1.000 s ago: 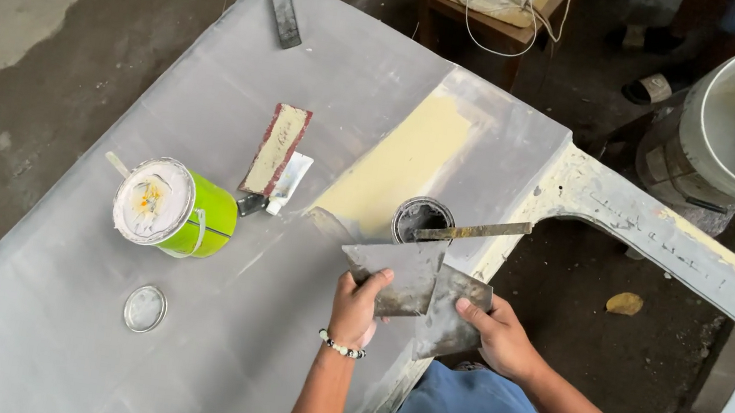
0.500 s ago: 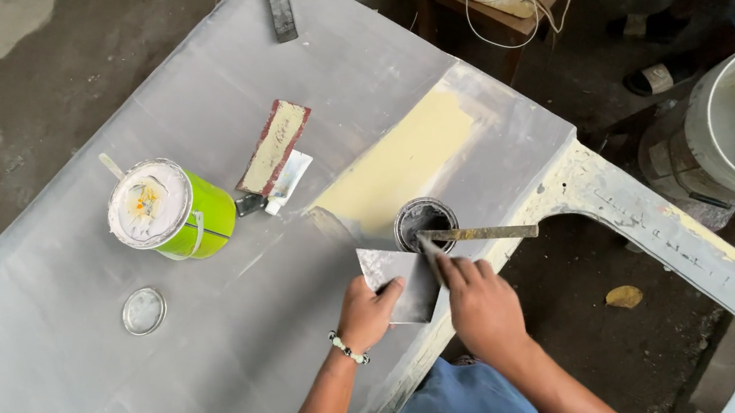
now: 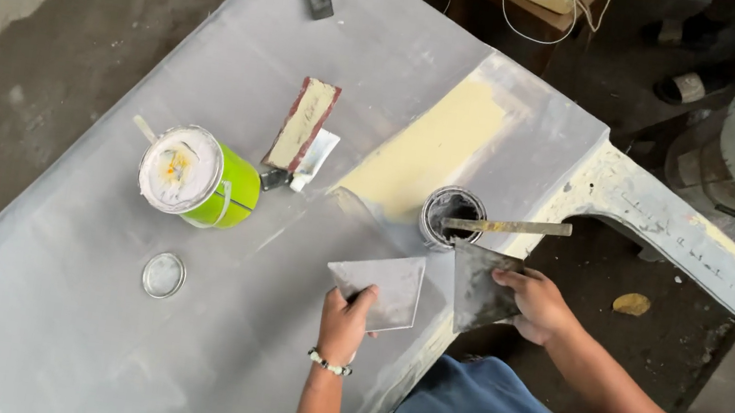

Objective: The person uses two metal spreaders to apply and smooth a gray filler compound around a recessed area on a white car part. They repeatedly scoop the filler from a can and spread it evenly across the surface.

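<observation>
Two flat metal scrapers are in play here. One scraper [image 3: 380, 291] is gripped by the left hand [image 3: 344, 320] and lies flat on the grey panel [image 3: 83, 320]; the darker scraper [image 3: 478, 284] is pinched in the right hand [image 3: 540, 305], just near the small open can [image 3: 450, 216] with a stir stick [image 3: 509, 225] laid across it. Probably best if the blades are kept flat and clean-edged so filler gets picked up evenly. The green tin [image 3: 199, 178] sits further left.

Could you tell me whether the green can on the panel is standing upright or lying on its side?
Lying on its side: the green can shows its round white end facing sideways.
</observation>
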